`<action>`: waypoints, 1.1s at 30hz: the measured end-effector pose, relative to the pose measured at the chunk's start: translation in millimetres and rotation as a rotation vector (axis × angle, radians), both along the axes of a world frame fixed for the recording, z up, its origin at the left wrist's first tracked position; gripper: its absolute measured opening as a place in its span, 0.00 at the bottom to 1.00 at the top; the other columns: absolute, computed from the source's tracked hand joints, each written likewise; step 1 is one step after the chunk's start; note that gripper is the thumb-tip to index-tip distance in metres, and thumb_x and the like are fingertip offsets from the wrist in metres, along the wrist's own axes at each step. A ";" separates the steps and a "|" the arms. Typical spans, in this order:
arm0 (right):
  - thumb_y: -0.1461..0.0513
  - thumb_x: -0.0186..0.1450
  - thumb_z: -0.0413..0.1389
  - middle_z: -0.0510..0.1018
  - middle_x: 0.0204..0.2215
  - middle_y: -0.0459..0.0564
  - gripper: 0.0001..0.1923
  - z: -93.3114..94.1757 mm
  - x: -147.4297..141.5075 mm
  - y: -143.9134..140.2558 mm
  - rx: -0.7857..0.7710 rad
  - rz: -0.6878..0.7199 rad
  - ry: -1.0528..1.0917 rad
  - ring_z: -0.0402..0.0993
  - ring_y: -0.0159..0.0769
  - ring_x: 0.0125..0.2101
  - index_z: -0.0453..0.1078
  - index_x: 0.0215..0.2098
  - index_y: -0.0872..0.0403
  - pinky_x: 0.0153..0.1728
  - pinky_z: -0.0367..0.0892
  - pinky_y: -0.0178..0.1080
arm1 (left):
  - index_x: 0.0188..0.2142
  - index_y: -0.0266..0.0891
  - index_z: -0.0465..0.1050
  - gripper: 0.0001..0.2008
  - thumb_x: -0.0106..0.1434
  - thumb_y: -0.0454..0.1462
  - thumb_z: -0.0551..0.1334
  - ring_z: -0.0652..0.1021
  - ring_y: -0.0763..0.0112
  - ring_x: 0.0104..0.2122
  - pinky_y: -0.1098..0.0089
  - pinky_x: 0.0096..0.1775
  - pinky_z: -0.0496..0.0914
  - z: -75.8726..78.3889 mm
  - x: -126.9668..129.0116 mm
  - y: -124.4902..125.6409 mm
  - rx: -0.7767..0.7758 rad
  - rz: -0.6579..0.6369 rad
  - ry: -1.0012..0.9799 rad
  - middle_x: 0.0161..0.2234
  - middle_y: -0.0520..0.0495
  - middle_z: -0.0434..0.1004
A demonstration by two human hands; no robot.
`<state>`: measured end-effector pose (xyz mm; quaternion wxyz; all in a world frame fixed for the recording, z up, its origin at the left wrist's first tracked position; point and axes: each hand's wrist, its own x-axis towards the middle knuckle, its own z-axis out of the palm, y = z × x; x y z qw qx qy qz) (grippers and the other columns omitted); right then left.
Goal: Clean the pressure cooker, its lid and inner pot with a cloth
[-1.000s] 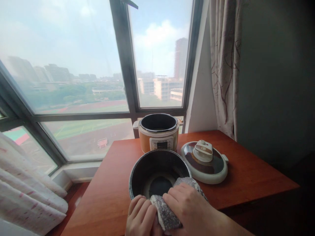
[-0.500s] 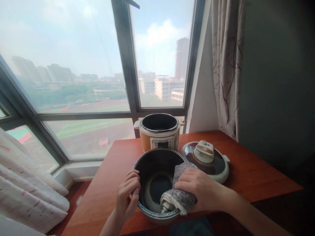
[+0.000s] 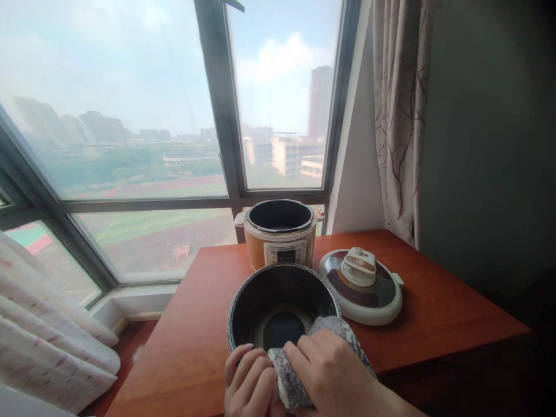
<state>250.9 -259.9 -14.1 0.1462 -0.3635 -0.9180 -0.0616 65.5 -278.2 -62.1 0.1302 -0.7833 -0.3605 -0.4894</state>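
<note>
A black inner pot (image 3: 243, 304) stands near the table's front, in front of an orange and white electric pressure cooker (image 3: 256, 246). My left hand (image 3: 252, 382) is closed, its fingers curled over the pot's near rim. In my right hand (image 3: 334, 370) is a grey speckled cloth (image 3: 332, 325), bunched over the near right rim. Both hands are side by side, and the cloth's end lies against my left fingers. The palms and the pot's near wall are hidden.
The cooker's lid (image 3: 382, 310), with a pale knob on top, lies to the right of the pot on the red-brown table (image 3: 182, 324). Large windows rise behind the table. Curtains hang on the left (image 3: 52, 330) and right (image 3: 399, 116).
My left hand has shifted from the pot's left rim to its near rim. My right hand and the cloth have moved from inside the pot onto the near right rim.
</note>
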 end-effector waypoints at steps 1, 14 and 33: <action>0.46 0.60 0.62 0.77 0.33 0.49 0.26 -1.6 -1.5 -0.8 0.029 0.008 0.009 0.71 0.41 0.30 0.69 0.46 0.55 0.30 0.54 0.42 | 0.34 0.41 0.65 0.11 0.58 0.24 0.52 0.75 0.66 0.34 0.56 0.48 0.64 0.8 -1.9 1.9 0.003 -0.015 0.001 0.29 0.49 0.73; 0.43 0.58 0.63 0.79 0.39 0.50 0.32 10.8 48.9 34.5 -0.239 0.235 0.035 0.74 0.43 0.38 0.68 0.52 0.52 0.39 0.60 0.43 | 0.27 0.42 0.57 0.10 0.64 0.28 0.49 0.68 0.69 0.27 0.57 0.44 0.66 18.6 -35.1 38.8 -0.188 -0.275 -0.070 0.24 0.52 0.62; 0.50 0.60 0.65 0.78 0.45 0.51 0.29 25.4 31.8 11.0 -0.308 0.162 0.048 0.73 0.46 0.45 0.67 0.55 0.51 0.47 0.61 0.44 | 0.31 0.42 0.63 0.09 0.60 0.25 0.55 0.73 0.68 0.32 0.57 0.50 0.62 21.5 -12.1 5.6 -0.151 -0.069 0.037 0.27 0.52 0.71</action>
